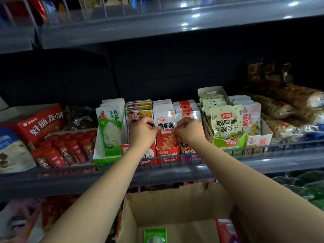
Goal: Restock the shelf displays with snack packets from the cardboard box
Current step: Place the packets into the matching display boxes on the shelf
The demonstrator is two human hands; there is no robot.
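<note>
On the far left of the dark metal shelf (175, 171) lies a red cardboard carton with white lettering (40, 123), with a heap of small red foil sachets (66, 148) in front of it. Next comes a green-and-white display tray of pale bamboo-shoot packets (109, 130). The left hand (142, 131) reaches up just beside it, its fingers curled and pinching the left edge of the front red-and-white snack packet (166, 132), which stands upright at the head of its row in the red display tray (168, 156). The right hand (188, 129) pinches the same packet's right edge (both thumbs seem tucked against its face). Further right sit the green-and-cream quail-egg packets (226, 123) in their own tray, then loose brown crinkly bags (284, 102). Below, the open brown cardboard box (175, 207) waits with a green item (155, 235) inside.

The step in hand looks like seating and squaring this packet in its row. The next move probably calls for letting go and reaching down into the box for more stock.
</note>
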